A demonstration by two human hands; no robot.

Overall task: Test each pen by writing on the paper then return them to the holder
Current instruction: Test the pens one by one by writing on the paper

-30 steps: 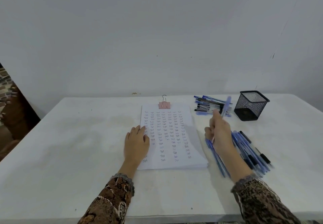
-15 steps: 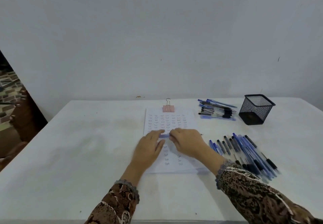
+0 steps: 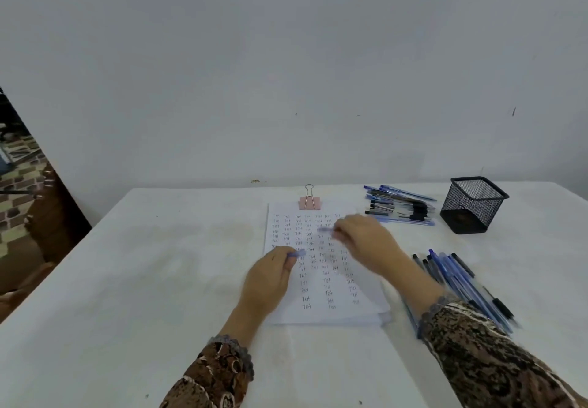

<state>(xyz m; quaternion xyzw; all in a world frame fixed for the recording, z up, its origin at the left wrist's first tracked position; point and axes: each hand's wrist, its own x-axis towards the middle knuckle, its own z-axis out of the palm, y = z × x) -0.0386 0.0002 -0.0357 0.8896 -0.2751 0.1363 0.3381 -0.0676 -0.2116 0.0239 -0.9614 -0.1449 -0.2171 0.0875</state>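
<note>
Left hand point(image 3: 270, 277) pinches a short blue plastic piece point(image 3: 298, 253) above the white handwritten paper sheet point(image 3: 321, 294). Farther, right hand point(image 3: 366, 242) grips a blurred blue plastic pen point(image 3: 325, 229) over the sheet. To the right lie loose blue pens point(image 3: 461, 280); the black wire-mesh holder point(image 3: 474, 205) stands far right.

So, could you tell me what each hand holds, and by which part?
Left hand pinches a small blue cap by one end; right hand holds a blurred blue pen, only one end showing.
</note>
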